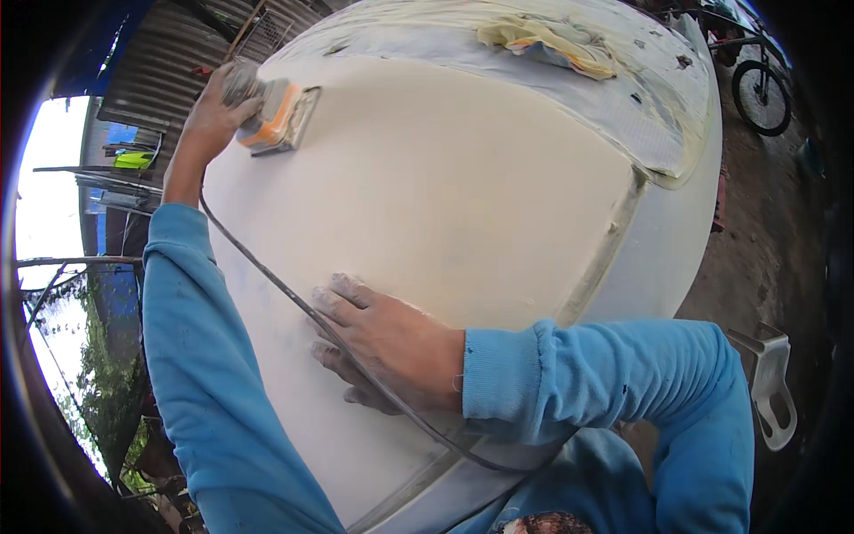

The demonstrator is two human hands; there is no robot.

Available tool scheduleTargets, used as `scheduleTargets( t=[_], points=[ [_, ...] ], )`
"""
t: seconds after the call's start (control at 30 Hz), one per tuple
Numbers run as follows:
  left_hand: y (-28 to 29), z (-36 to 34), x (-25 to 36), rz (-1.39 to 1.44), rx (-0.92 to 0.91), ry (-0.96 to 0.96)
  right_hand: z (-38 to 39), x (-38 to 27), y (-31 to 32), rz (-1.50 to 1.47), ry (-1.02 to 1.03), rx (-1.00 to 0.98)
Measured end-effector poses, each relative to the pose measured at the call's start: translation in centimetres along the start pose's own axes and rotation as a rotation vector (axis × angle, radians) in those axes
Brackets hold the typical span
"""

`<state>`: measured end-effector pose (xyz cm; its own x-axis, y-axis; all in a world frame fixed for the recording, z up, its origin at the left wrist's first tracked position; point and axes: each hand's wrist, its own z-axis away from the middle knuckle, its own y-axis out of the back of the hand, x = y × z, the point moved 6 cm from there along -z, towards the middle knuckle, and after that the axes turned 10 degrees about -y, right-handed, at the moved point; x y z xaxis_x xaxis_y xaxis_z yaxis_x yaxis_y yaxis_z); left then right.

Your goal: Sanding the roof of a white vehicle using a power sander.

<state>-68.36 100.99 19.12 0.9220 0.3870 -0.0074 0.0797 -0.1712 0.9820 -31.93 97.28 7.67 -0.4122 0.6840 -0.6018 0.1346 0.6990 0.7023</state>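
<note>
My left hand point(218, 116) grips an orange and grey electric sander point(277, 116) on the upper left part of a large cream-white curved panel point(445, 205), which looks like a car body panel. My right hand point(382, 347) lies on the lower middle of that panel, fingers apart and dusted white, holding nothing. A dark cord point(258, 267) runs diagonally from near my left hand, across the fingers and back of my right hand, toward my body. Tape-covered or ridged seams point(605, 240) border the panel on the right.
Crumpled yellowish cloth or paper point(543, 49) rests on the covered upper section. A bicycle point(761, 93) stands on the dark floor at upper right, and a pale plastic stool point(769, 383) at lower right. Corrugated metal sheeting point(151, 67) and stacked long pieces point(116, 182) line the left side.
</note>
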Motion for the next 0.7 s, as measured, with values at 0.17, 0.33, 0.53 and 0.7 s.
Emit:
scheduleTargets(
  t=[0.17,0.33,0.53,0.7],
  points=[
    [1.5,3.8,-7.7,-0.219,-0.002,0.276,0.1,-0.1,0.5,0.104,0.012,0.015],
    [1.5,3.2,-9.3,-0.239,-0.006,0.294,-0.2,-0.7,0.5,0.097,0.012,0.004],
    [-0.6,-2.6,-1.5,-0.127,0.049,-0.058,-0.3,-0.8,0.8,0.098,0.01,-0.014],
    [-1.6,-4.5,1.8,-0.123,0.213,-0.129,-0.3,-0.6,0.7,0.078,0.01,-0.094]
  ],
)
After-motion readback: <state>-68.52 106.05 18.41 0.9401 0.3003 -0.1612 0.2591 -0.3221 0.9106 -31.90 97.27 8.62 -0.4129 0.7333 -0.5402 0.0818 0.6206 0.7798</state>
